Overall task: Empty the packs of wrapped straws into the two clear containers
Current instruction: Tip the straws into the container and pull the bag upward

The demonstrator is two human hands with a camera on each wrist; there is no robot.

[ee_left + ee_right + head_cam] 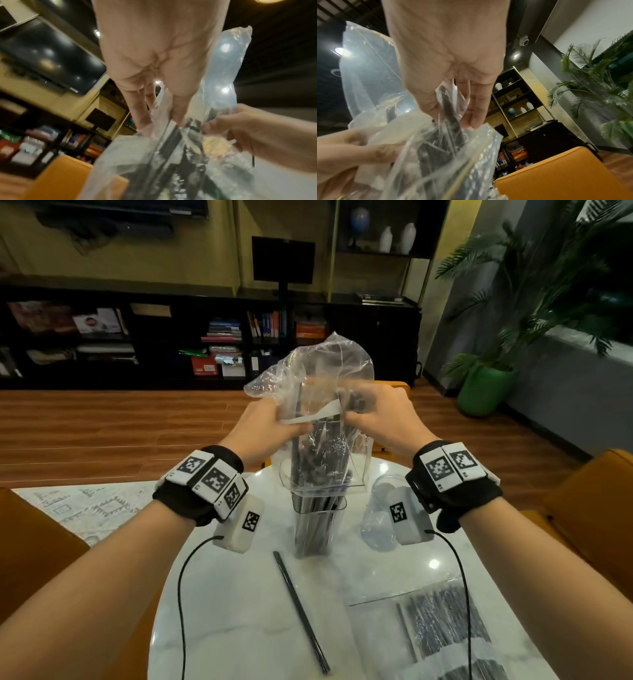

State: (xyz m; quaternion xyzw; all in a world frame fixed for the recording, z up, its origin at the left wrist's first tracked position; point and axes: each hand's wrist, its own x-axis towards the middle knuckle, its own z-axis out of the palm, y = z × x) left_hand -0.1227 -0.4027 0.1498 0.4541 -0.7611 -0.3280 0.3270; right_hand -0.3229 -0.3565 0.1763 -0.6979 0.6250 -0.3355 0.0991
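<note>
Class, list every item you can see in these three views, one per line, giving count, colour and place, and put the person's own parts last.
plastic pack of straws: one, clear, held above the containers, mouth down.
tall container: one, clear, table centre, holding dark wrapped straws.
second container: one, clear, right of the tall one, partly hidden.
loose straw: one, black, lying on the table.
unopened pack: at least one, clear with dark straws, table's near right.
table: one, white marble, round.
chairs: orange, around the table.
potted plant: one, green pot, right.
monitor: one, black, on the cabinet.
left hand: grips the pack.
right hand: grips the pack.
</note>
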